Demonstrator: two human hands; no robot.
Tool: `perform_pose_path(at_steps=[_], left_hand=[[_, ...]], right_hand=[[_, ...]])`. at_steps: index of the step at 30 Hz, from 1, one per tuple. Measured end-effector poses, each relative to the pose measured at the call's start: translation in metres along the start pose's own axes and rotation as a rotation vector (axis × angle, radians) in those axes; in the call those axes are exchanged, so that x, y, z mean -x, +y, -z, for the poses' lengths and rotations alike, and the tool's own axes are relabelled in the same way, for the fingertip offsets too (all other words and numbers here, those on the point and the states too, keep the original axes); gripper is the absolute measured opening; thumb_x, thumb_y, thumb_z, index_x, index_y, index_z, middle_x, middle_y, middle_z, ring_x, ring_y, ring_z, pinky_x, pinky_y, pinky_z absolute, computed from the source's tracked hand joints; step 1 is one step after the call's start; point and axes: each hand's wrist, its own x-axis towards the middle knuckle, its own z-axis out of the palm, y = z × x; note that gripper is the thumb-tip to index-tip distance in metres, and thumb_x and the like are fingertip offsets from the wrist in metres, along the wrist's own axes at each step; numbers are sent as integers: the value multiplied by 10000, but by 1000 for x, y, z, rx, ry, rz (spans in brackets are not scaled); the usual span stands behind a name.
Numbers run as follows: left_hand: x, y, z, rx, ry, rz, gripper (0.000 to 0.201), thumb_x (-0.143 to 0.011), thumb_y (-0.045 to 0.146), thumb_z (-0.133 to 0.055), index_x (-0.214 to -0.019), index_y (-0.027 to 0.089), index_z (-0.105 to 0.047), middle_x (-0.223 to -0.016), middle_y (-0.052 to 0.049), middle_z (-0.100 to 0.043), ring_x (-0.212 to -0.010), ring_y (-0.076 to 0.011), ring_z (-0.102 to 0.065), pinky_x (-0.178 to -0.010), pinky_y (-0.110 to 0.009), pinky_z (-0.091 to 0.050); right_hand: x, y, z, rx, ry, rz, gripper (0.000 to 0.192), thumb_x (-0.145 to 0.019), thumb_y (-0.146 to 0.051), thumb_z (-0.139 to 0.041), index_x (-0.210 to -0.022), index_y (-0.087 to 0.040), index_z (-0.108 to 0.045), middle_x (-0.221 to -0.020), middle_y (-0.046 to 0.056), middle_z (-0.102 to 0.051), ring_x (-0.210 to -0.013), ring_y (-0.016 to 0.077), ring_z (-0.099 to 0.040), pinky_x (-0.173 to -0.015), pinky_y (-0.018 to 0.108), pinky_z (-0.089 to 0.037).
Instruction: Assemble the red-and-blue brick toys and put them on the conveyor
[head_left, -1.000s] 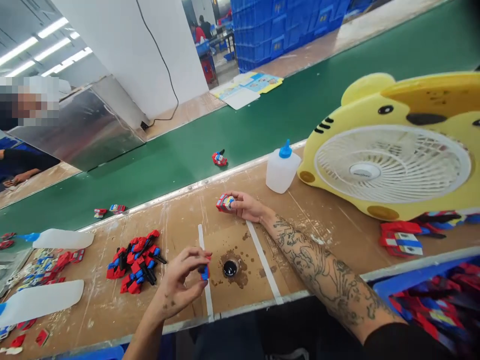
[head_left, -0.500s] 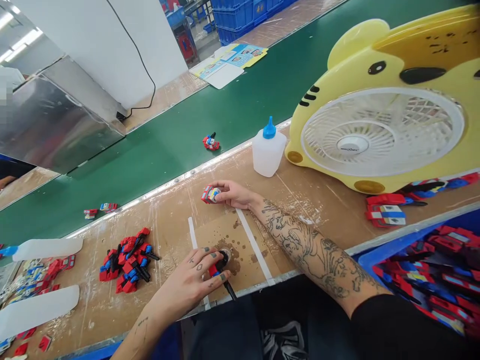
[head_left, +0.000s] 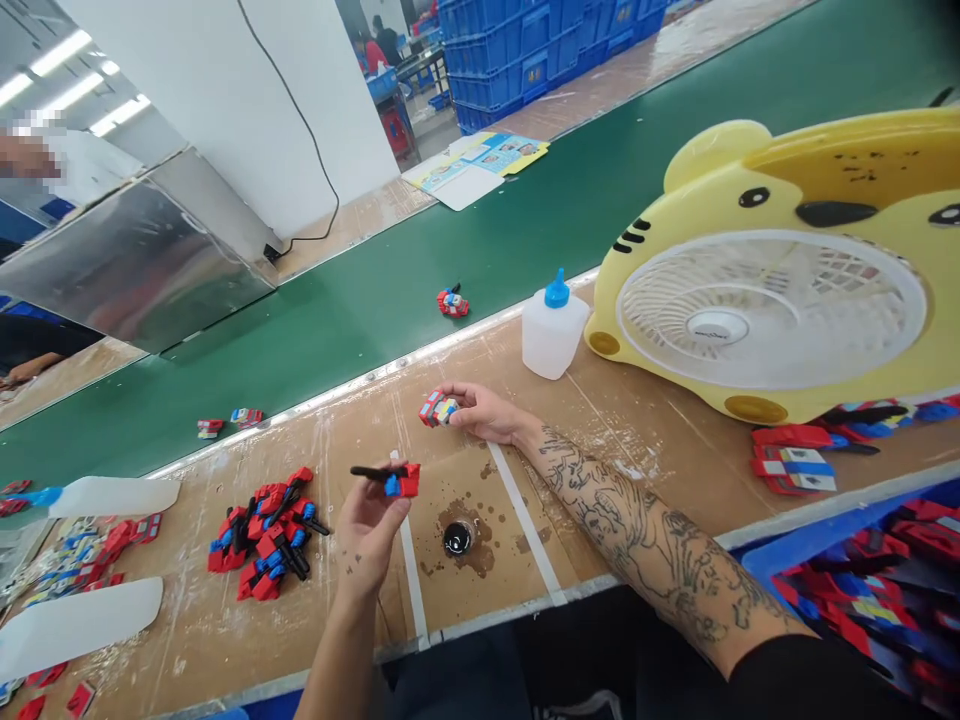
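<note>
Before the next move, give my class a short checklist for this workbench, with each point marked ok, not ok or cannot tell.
1. Left hand holds the red, blue and black piece: ok.
2. Right hand holds the red and white piece: ok.
3. Held pieces kept apart: ok, there is a gap between them.
4. Brown sheet around the dark round cup free of spots: not ok, dark spots surround it.
5. Clear bottle upright: ok, beside the yellow fan.
6. Tip of the blue nozzle open: cannot tell, too small.
</note>
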Motion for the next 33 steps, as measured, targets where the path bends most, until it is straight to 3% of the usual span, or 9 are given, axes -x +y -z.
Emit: perform_pose_path(at_steps=[2, 5, 14, 21, 24, 28, 31, 33], left_hand=[[-11, -2, -11, 187, 147, 55, 482, -735, 254, -819, -1191, 271, -662, -1075, -64, -721, -1043, -206, -675, -996, -369, -484], [-27, 0, -22, 318, 230, 92, 533, -675, 264, -863, -1172, 274, -670, -1002, -38, -734, -1005, -181, -688, -994, -340, -476], [-42, -10, -29, 170, 174, 106, 551, -702, 302, -841, -1211, 210, -651, -1114, -88, -715, -1042, -213, -682, -993, -360, -488], [-56, -15, -35, 36, 211, 151, 554, -696, 352, -826, -1183, 153, -652, -1126, -123, -721, -1055, -252, -685, -990, -396, -501], [-63, -14, -47, 49, 215, 144, 508, -705, 345, -813, -1143, 154, -641, -1120, -113, -711, -1071, -242, -672, -989, -369, -492], [-75, -15, -75, 17, 168, 66, 607, -699, 274, -812, -1236, 200, -539, -1062, -56, -667, -997, -190, -661, -903, -311, -509], [-89, -20, -91, -147, 223, -19, 621, -694, 270, -792, -1252, 210, -526, -980, -29, -640, -864, -163, -644, -808, -280, -509], [-106, -22, -95, -300, 164, -56, 579, -687, 282, -782, -1214, 202, -557, -937, -24, -643, -809, -162, -628, -760, -268, -500]], right_hand=[[1, 1, -2, 18, 15, -6, 545, -564, -184, -912, -1051, -176, -667, -1020, 53, -728, -956, 186, -675, -880, 285, -484], [2, 3, -2, 32, 40, -7, 551, -558, -172, -911, -1052, -188, -667, -1038, 43, -718, -956, 172, -664, -844, 261, -482], [3, 4, -8, 139, 51, -9, 563, -562, -193, -909, -1059, -195, -643, -1081, 54, -696, -1018, 199, -651, -926, 325, -475], [-4, 16, -3, 428, 121, 108, 651, -514, -230, -924, -1068, -207, -584, -1098, 64, -668, -1038, 227, -644, -998, 409, -462], [-2, 18, -12, 707, 195, 261, 574, -601, -263, -874, -1092, -209, -583, -1082, 63, -671, -1010, 229, -639, -964, 402, -482], [6, 17, -32, 1121, 365, 455, 329, -745, -203, -726, -1049, -218, -604, -1057, 75, -663, -987, 241, -617, -914, 391, -487], [9, 17, -39, 1193, 503, 506, 201, -823, -169, -596, -1014, -233, -599, -1052, 93, -649, -994, 248, -608, -902, 387, -484], [7, 17, -36, 1183, 570, 493, 253, -816, -177, -593, -1062, -234, -581, -1070, 92, -636, -1006, 256, -602, -903, 392, -484]])
